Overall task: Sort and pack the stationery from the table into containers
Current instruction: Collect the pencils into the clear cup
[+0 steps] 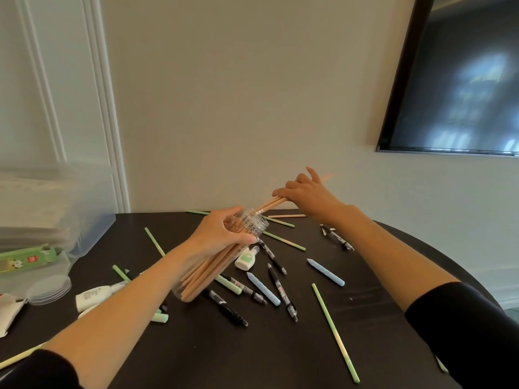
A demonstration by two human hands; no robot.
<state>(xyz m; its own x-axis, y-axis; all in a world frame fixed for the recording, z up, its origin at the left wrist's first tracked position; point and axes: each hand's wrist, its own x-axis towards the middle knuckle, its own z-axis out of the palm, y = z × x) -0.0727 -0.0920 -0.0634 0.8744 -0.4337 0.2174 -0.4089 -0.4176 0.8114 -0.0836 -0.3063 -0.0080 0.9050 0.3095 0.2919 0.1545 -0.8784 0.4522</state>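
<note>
My left hand (222, 234) grips a clear plastic jar (252, 224), tilted with its mouth toward the far right, above the dark round table (365, 304). Several orange pencils (202, 279) lie inside it. My right hand (306, 193) holds more orange pencils (271, 204) whose ends sit in the jar's mouth. Loose on the table lie green pencils (335, 332), black pens (282, 294), two pale blue markers (325, 272) and a small correction tape (245, 259).
A clear storage bin (56, 209) stands at the table's far left. In front of it sit a green box (28, 259), round clear lids (49, 289) and white glue bottles (95, 296). A dark screen (455, 80) hangs on the wall at right.
</note>
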